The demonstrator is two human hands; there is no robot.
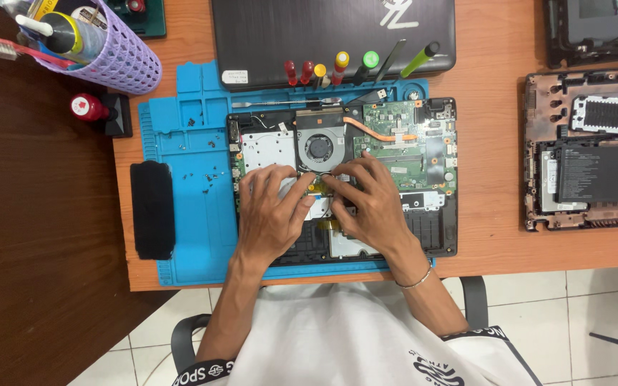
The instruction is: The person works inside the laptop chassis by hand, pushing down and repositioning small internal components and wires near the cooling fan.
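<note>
An opened laptop base (438,236) lies on a blue repair mat (187,214), showing its round cooling fan (319,149), a copper heat pipe (380,134) and a green circuit board (409,139). Both hands rest on the middle of the base, just below the fan. My left hand (270,214) has its fingers spread over a silver plate and a small yellow-tabbed part. My right hand (370,204) presses its fingertips beside the left ones; a thin bracelet sits on its wrist. What lies under the fingers is hidden.
Several screwdrivers (337,68) lean at the mat's far edge against a closed dark laptop (287,32). Loose screws (209,175) dot the mat's left part. A black pad (153,209), a purple tool basket (119,50) and another opened laptop base (588,150) at right surround it.
</note>
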